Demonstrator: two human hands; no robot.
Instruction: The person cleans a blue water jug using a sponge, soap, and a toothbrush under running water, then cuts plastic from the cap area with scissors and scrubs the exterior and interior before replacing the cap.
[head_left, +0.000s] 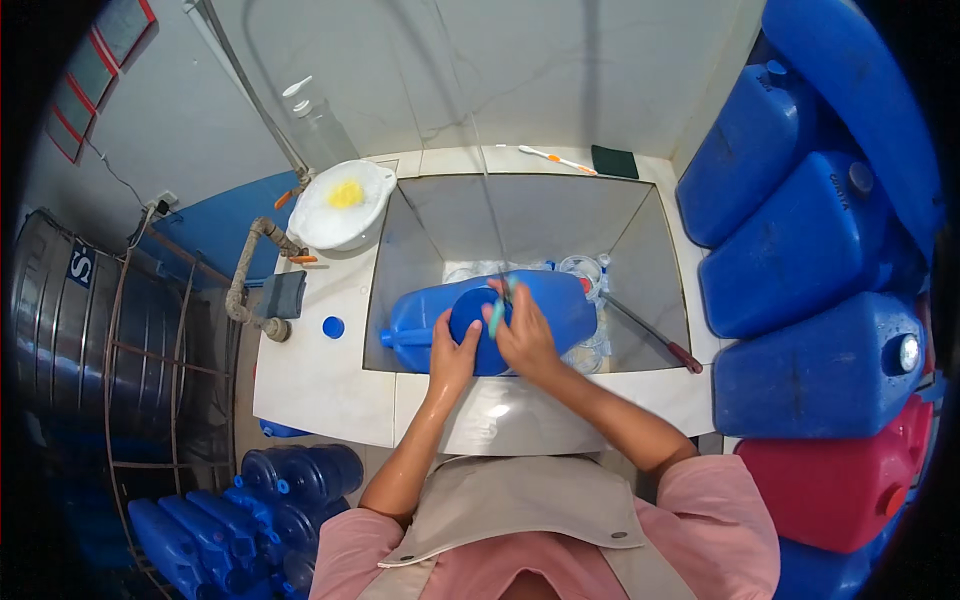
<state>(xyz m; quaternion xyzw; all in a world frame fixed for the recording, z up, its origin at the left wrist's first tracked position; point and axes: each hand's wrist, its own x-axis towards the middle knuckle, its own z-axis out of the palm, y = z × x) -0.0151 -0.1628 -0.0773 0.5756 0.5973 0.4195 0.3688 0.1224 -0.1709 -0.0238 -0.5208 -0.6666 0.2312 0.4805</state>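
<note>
My left hand (456, 351) holds a round dark blue lid (471, 313) above a blue plastic jug (551, 319) lying on its side in the tiled basin (525, 202). My right hand (523, 326) grips a small turquoise-handled brush (496, 315), blurred, against the lid. Its bristles cannot be made out. Under and behind the jug are clear plastic pieces (581, 268) on the basin floor. A small blue cap (333, 327) lies on the white counter to the left.
A white tub of suds (352, 232) with a yellow sponge (346, 193) stands at back left, near pipes (238, 289). A red-handled rod (652, 334) leans over the basin's right edge. A toothbrush (557, 159) lies behind. Blue containers (795, 367) line the right.
</note>
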